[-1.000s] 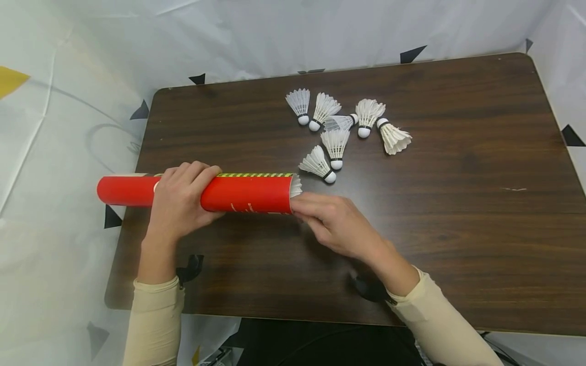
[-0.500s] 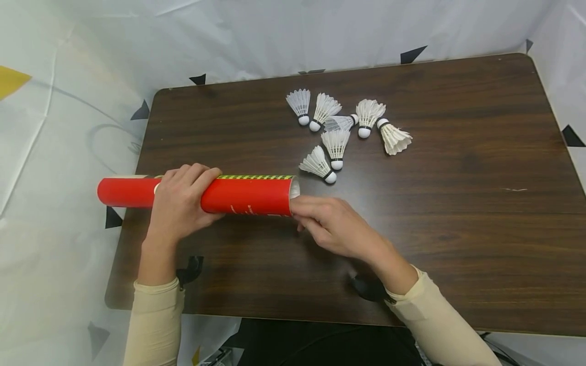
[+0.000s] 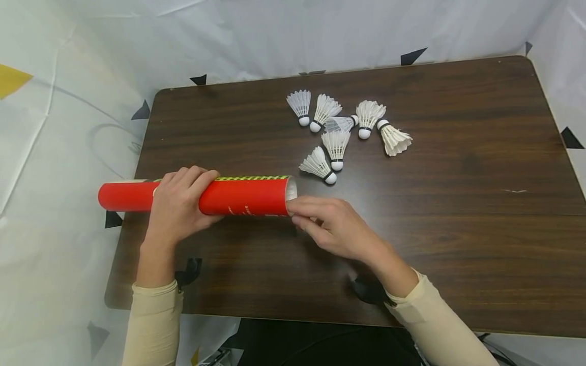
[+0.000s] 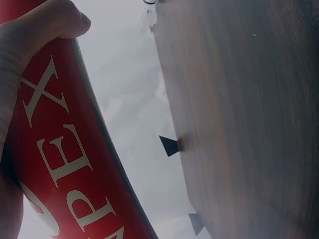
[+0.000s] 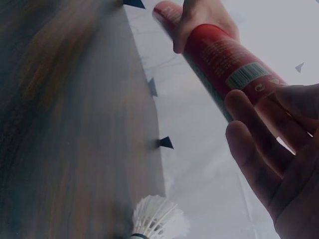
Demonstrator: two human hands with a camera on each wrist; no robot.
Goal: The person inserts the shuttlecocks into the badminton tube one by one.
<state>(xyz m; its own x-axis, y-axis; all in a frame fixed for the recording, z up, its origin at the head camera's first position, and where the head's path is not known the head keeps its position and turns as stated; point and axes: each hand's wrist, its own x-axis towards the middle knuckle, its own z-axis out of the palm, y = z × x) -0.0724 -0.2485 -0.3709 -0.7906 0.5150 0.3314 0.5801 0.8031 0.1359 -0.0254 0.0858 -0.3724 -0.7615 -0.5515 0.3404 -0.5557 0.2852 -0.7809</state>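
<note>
The red tube, gripped by the left hand, is aimed lengthwise at the right hand, fingers loosely extended at its mouth.

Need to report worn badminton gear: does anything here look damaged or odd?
Possibly the rightmost shuttlecock: its feather edge looks ragged and uneven, while the leftmost shuttlecock has a neat skirt. It may be wear, but it's too small to be sure. The red tube shows no obvious dent.

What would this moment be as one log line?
left hand: grips red tube | right hand: at tube's open end | brown table: seven shuttlecocks
</note>
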